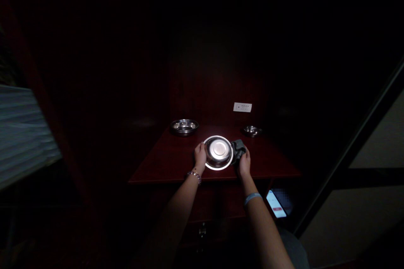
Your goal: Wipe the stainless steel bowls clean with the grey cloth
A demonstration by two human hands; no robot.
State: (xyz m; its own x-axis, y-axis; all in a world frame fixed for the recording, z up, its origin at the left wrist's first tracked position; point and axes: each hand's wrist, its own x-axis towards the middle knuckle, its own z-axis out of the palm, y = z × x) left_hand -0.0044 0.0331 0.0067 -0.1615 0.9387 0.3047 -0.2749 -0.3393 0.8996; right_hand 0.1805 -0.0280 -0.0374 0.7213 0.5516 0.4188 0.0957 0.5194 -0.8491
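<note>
Metal dish (218, 150) tilted over front of dark red surface (164, 159); cannot tell which face shows. Left hand's (200, 157) grip clamped on its left rim; right hand's (245, 162) closed on dark cloth (238, 146) against right rim. Behind, from where I stand: wide metal bowl (184, 133) at left, smaller bowl (252, 131) at right, both upright, insides shiny.
</note>
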